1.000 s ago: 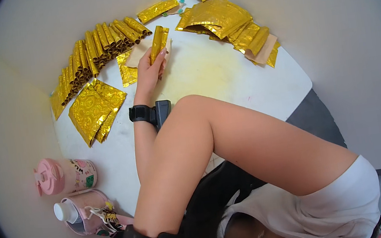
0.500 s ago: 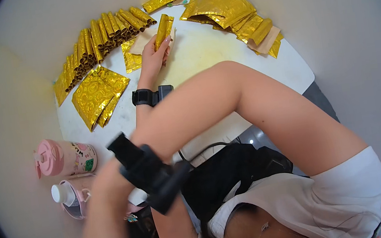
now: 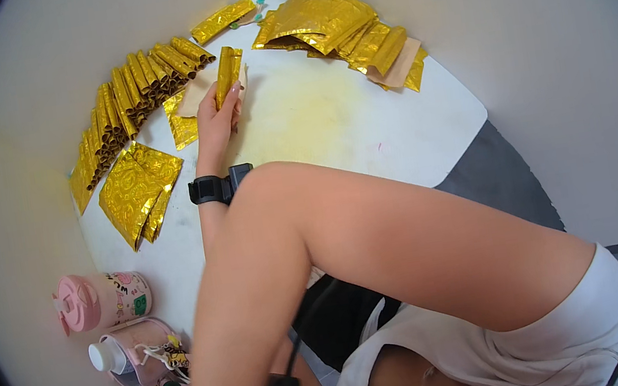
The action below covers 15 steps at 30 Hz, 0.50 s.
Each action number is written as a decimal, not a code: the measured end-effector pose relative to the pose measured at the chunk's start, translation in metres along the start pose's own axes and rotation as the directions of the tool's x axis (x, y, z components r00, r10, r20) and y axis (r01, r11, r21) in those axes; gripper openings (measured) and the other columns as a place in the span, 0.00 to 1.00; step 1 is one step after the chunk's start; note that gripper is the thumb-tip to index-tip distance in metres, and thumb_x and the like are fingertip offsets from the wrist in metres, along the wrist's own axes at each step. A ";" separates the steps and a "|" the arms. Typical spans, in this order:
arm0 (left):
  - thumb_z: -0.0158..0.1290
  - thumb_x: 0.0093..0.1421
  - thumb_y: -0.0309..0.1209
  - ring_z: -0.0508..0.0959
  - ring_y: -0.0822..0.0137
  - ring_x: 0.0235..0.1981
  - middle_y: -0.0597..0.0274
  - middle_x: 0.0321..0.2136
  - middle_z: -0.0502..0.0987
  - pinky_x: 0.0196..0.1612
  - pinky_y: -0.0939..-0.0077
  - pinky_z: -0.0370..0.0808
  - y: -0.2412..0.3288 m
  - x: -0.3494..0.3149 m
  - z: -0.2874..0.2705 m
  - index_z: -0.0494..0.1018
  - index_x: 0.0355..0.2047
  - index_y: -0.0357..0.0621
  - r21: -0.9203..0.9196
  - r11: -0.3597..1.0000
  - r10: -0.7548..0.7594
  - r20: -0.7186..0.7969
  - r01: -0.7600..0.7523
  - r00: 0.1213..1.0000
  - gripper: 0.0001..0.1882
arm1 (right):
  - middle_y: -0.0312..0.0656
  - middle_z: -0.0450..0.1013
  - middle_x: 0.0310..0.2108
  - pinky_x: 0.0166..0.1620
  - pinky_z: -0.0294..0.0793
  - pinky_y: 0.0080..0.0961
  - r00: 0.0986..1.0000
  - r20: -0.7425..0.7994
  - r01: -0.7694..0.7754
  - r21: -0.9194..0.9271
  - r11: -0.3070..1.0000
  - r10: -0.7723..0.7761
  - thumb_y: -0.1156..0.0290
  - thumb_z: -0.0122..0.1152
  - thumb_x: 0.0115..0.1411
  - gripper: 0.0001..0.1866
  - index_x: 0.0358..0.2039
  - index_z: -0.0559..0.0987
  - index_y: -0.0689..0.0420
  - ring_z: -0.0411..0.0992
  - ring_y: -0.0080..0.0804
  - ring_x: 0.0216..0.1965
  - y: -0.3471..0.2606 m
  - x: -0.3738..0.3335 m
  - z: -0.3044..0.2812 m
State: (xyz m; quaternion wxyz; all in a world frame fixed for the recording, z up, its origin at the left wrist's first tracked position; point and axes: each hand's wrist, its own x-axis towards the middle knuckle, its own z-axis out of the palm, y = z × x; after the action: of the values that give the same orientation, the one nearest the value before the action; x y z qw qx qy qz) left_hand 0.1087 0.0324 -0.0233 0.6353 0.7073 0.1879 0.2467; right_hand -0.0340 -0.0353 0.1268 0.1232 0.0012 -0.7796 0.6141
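Observation:
Over the white table, my left hand is closed round a rolled tube of gold foil paper, which stands up from the fingers. Beside it lie a flat gold sheet and a piece of brown paper, partly behind the hand. My right arm reaches across in front of my left arm and runs down past the lower edge. A dark band shows near its wrist, but the right hand itself is outside the picture.
Several gold tubes are piled along the table's left back edge, with flat gold sheets nearer. More gold sheets lie stacked at the back right. A pink tumbler and a bottle in a pink holder stand at the left.
My right hand has dropped down out of view, its forearm swinging lower. My left hand still holds the gold tube; the whole scene has shifted leftward, the near left things also downward.

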 end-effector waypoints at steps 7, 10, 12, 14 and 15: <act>0.50 0.63 0.35 0.61 0.83 0.15 0.77 0.17 0.64 0.16 0.86 0.58 -0.010 0.014 0.008 0.72 0.39 0.44 -0.088 0.996 0.013 0.001 -0.013 1.000 0.09 | 0.36 0.74 0.48 0.53 0.66 0.27 0.984 0.163 -0.076 0.049 0.996 0.067 0.61 0.55 0.57 0.21 0.50 0.76 0.54 0.69 0.25 0.51 0.018 0.032 0.013; 0.51 0.62 0.36 0.61 0.83 0.15 0.75 0.18 0.65 0.16 0.87 0.58 0.001 0.016 0.015 0.71 0.37 0.43 -0.190 0.982 0.022 0.009 -0.020 1.000 0.10 | 0.36 0.73 0.49 0.50 0.68 0.26 0.960 0.198 -0.156 -0.203 0.967 0.197 0.62 0.55 0.57 0.21 0.52 0.75 0.51 0.69 0.24 0.50 0.042 0.046 0.005; 0.51 0.62 0.36 0.61 0.83 0.14 0.74 0.18 0.65 0.15 0.86 0.58 -0.005 0.005 -0.002 0.71 0.37 0.42 -0.171 0.985 0.012 -0.009 -0.013 1.000 0.10 | 0.40 0.77 0.42 0.49 0.68 0.22 0.996 0.038 -0.079 -0.121 0.990 0.084 0.69 0.59 0.53 0.19 0.47 0.78 0.55 0.72 0.23 0.44 0.039 0.009 -0.001; 0.52 0.62 0.37 0.62 0.83 0.16 0.75 0.19 0.66 0.19 0.88 0.58 -0.005 -0.013 -0.026 0.71 0.38 0.43 -0.180 0.983 0.010 -0.018 -0.013 1.000 0.11 | 0.42 0.77 0.40 0.46 0.73 0.22 0.990 -0.137 -0.038 -0.083 0.996 0.027 0.76 0.56 0.55 0.17 0.46 0.78 0.59 0.75 0.24 0.41 0.024 -0.024 -0.007; 0.52 0.63 0.37 0.63 0.83 0.17 0.75 0.20 0.66 0.19 0.88 0.59 -0.006 -0.014 -0.023 0.71 0.38 0.43 -0.235 0.972 0.007 -0.080 -0.025 0.997 0.11 | 0.42 0.77 0.39 0.47 0.73 0.23 0.963 -0.267 0.000 -0.111 0.994 -0.030 0.78 0.55 0.55 0.16 0.46 0.77 0.61 0.75 0.25 0.41 0.022 -0.056 -0.016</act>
State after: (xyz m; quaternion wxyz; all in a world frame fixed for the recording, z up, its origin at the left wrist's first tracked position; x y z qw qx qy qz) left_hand 0.0836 0.0436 -0.0289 0.7047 0.6183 0.1764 0.2999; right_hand 0.0196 -0.0225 0.0986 0.2323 -0.0829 -0.7882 0.5639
